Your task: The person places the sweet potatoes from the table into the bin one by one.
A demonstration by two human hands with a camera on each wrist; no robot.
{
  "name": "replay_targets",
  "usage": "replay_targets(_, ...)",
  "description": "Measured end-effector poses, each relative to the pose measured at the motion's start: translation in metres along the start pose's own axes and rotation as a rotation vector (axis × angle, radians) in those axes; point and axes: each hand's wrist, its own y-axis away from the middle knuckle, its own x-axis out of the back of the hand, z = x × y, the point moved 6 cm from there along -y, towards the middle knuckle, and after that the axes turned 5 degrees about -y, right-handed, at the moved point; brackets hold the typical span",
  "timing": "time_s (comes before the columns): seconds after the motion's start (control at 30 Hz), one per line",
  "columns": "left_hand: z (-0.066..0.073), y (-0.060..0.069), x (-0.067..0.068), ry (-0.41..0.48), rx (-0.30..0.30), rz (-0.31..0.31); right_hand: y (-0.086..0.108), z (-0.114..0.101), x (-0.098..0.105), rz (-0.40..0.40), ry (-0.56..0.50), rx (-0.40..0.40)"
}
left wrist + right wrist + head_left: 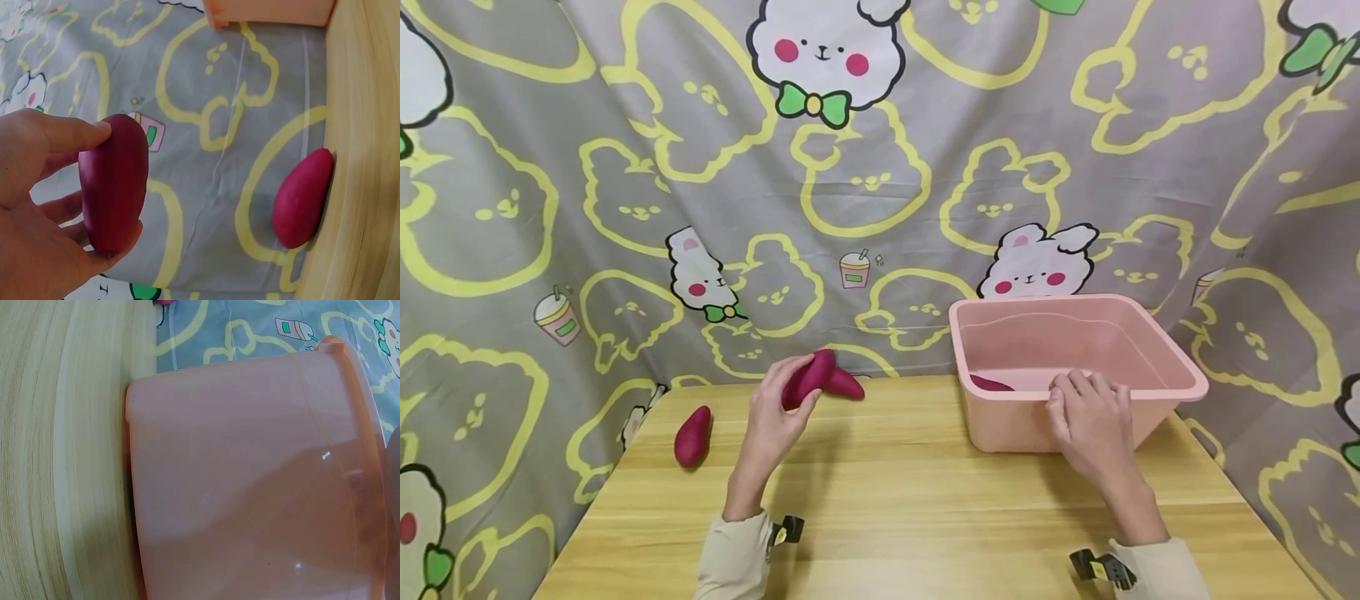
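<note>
A: Start close. What's there?

B: Beige sleeves, below both sets of fingers, over a wood-grain tabletop. Each cuff carries a black wrist camera.

A: Next?

B: A pear-shaped sweet potato, lying on the wood to the left of the left fingers, clear of them.

A: And the right hand?

B: Its fingers are bent over the near rim of a pink plastic tub, gripping it.

A: The left hand?

B: It pinches a plump magenta sweet potato, thumb on one side, fingers on the other. The left-wrist view shows that one held up off the wood.

A: Anything beyond the fingers?

B: Inside the tub, a half-hidden sweet potato shows past the rim, left of the right fingers. And a tapered sweet potato lies at the tabletop's back edge, beyond the left fingers and to their right. The head view overlaps it with the pinched one; the left-wrist view shows them apart.

A: Farthest?

B: Behind all the fingers, a grey curtain printed with white rabbits, yellow outlines and drink cups.
</note>
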Motion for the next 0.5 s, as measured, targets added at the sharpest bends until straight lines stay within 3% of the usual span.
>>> replay_targets(0.5, 0.016, -0.004, -0.02, 0.044, -0.019, -0.043, 0.0, 0.0, -0.001, 0.005, 0.013, 0.014)
